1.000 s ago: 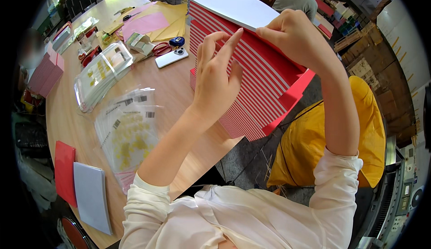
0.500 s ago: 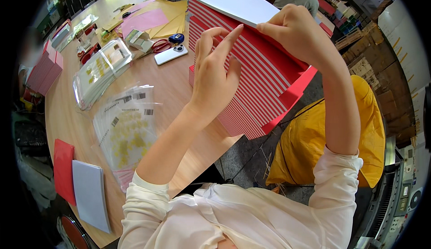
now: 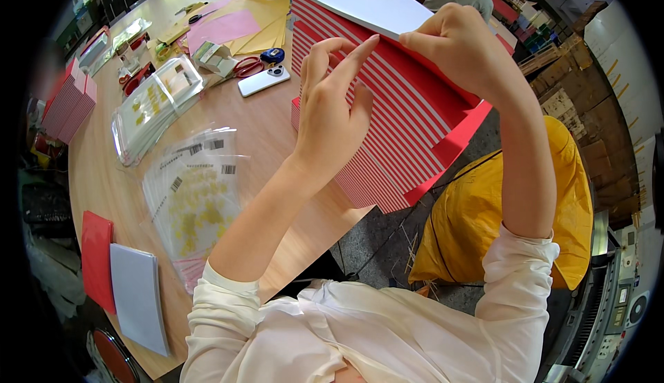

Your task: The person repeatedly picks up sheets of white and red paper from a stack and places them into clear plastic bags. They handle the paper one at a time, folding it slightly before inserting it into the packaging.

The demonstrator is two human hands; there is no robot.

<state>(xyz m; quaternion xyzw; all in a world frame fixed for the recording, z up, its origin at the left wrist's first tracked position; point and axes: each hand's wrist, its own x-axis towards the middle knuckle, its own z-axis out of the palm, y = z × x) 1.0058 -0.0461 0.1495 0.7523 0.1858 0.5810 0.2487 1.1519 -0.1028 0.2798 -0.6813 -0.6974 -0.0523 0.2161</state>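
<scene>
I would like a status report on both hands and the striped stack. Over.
Left hand open, index finger extended, by striped stack. Right hand at the white top's edge, grip unclear. White phone left of stack.

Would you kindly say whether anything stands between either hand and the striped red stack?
Nothing visible does: the right hand is at the top of the striped red stack; the left hand is before its side, fingertip contact unclear.

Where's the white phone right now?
In the head view, the white phone lies on the table, in the upper part and left of centre, just below the red-handled scissors and left of the tall red-and-white stack.
</scene>
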